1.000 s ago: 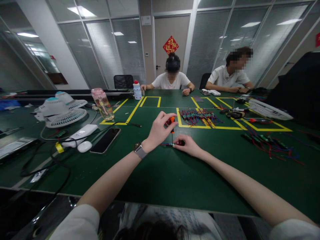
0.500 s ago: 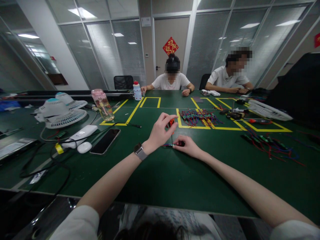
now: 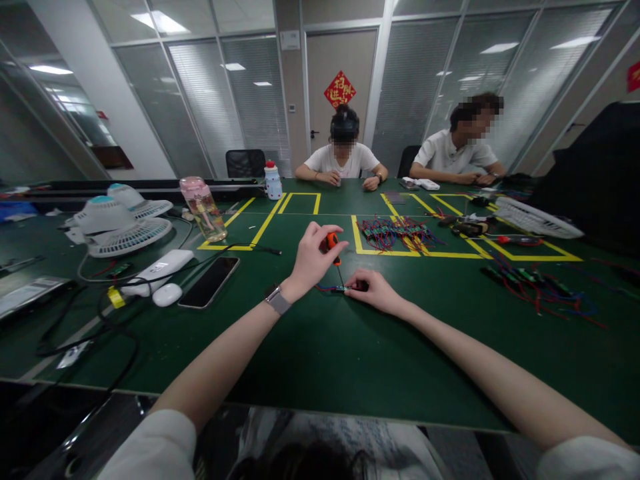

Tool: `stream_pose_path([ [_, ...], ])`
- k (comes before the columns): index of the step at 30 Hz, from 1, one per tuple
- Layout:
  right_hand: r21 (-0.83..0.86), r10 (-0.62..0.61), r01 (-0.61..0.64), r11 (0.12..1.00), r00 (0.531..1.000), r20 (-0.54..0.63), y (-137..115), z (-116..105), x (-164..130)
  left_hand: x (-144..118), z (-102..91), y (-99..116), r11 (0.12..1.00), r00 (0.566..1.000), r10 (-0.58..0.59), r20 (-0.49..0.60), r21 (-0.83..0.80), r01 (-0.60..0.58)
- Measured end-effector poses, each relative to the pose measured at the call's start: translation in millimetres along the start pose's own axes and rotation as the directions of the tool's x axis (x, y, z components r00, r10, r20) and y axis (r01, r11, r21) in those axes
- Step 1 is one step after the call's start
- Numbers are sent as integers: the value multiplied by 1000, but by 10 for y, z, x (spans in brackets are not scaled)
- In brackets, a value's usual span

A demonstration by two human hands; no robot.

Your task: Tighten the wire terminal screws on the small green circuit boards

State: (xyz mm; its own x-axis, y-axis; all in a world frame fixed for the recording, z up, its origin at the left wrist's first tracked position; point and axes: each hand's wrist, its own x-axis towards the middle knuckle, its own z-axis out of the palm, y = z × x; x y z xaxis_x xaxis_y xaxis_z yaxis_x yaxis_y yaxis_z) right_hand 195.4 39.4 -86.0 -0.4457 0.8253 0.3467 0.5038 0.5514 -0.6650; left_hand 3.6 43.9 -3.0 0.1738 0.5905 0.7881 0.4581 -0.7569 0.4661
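Observation:
My left hand, with a watch on its wrist, is closed around the orange-and-black handle of a screwdriver. The thin shaft slants down and its tip meets a small green circuit board on the table. Pinching the board's right end is my right hand, which covers part of it. Red and blue wires stretch out from the board's left end.
Several wired circuit boards lie beyond my hands inside yellow tape, and more boards lie at right. On the left are a phone, a pink-lidded bottle, white fans and cables. Two people sit across the table.
My left hand has shifted slightly left, and the screwdriver now leans left, showing more of its handle. My right hand stays on the board. The person opposite has drawn a hand inward.

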Motion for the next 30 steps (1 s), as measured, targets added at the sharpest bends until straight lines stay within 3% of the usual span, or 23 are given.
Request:
stream_pose_path([
  [6,9,-4,4,1000,1000,2,-7,-4,-2,-14,10,-4,996,995,30,90,-83,-23],
  [13,5,0,0,1000,1000,4,-22,-8,-2,-1,1,19,1000,1000,22,-13,1,-22],
  [21,3,-4,4,1000,1000,3,-21,-10,-1,-5,10,34,993,997,62,37,-102,-58],
  [27,-1,-1,1,1000,1000,-3,-6,-4,-1,-1,23,28,998,998,45,-45,-35,-46],
  [30,3,3,-3,1000,1000,1,-1,-5,-1,2,-11,49,998,999,48,-10,-49,-48],
])
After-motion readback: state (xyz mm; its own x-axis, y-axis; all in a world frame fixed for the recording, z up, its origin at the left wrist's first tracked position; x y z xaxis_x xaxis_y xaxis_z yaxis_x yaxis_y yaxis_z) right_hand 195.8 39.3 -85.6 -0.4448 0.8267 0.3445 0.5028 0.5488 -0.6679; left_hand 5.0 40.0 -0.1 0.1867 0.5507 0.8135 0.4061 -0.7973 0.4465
